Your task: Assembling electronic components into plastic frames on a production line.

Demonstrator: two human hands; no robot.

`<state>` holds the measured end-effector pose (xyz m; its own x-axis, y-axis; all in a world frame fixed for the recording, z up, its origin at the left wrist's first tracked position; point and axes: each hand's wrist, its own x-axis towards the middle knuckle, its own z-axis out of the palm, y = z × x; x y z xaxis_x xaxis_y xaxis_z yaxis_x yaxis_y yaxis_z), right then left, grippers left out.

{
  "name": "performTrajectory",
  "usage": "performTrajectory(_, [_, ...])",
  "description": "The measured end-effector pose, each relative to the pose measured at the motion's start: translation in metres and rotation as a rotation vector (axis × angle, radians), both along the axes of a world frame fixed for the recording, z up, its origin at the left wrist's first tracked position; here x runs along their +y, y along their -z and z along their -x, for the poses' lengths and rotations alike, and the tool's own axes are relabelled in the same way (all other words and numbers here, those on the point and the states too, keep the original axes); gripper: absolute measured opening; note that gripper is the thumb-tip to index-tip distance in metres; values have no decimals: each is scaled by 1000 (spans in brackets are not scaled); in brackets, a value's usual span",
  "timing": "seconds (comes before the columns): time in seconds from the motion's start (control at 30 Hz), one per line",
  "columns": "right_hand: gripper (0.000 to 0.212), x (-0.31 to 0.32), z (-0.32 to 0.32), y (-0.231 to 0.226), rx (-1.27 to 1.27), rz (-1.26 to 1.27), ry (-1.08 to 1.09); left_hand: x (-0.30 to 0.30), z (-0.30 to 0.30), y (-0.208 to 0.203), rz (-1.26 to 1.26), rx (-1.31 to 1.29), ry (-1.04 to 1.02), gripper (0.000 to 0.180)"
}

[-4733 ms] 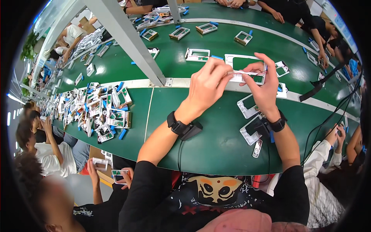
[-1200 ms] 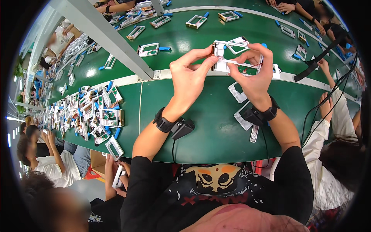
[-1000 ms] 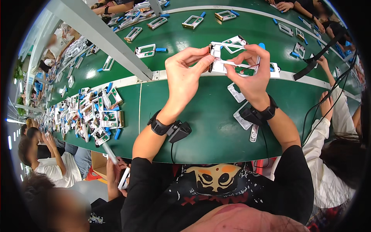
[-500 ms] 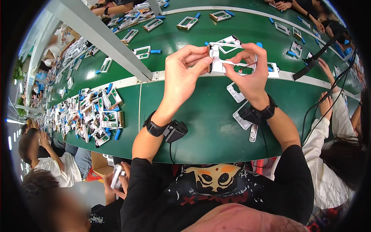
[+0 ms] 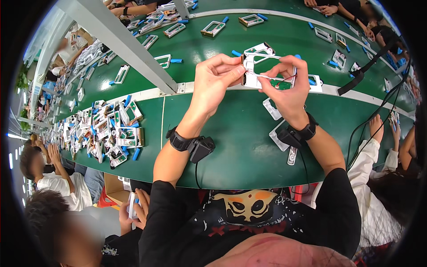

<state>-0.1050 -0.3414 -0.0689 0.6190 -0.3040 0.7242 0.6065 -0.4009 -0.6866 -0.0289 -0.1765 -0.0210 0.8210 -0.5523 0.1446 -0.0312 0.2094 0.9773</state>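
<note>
Both of my hands hold up a white plastic device frame (image 5: pixel 252 80) with a large rectangular opening. My left hand (image 5: pixel 212 86) pinches its left end between thumb and fingers, at a dark and copper-coloured edge part. My right hand (image 5: pixel 288 91) grips the other end, thumb at the lower bar and fingers curled over the right side. Thin red wires and a green circuit board (image 5: pixel 281 83) show by the right thumb. Below the right hand, white plastic covers (image 5: pixel 278 137) lie on the green table, partly hidden by my wrist. A small white strip-shaped part (image 5: pixel 292 156) lies beside them.
A heap of white frames with blue cylinders (image 5: pixel 102 133) lies on the left. Beyond a pale rail (image 5: pixel 185 87), similar frames (image 5: pixel 213 27) rest on a green surface. A grey post (image 5: pixel 129 49) slants down on the left; black cables (image 5: pixel 371 107) hang on the right. Co-workers sit on both sides.
My hands keep their hold on the frame, which has tilted slightly, and the wires by my right thumb show more. On the right, a co-worker's hands have shifted.
</note>
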Motion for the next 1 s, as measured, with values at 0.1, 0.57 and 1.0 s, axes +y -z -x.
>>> performTrajectory(0.1, [63, 1, 0, -1, -18, 41, 8, 1, -3, 3, 5, 27, 23, 20])
performTrajectory(0.57, [76, -44, -1, -37, 794, -44, -264, 37, -95, 51, -86, 216, -26, 41])
performTrajectory(1.0, [47, -124, 6, -45, 641, 29, 39, 63, -139, 100, -516, 199, -127, 34])
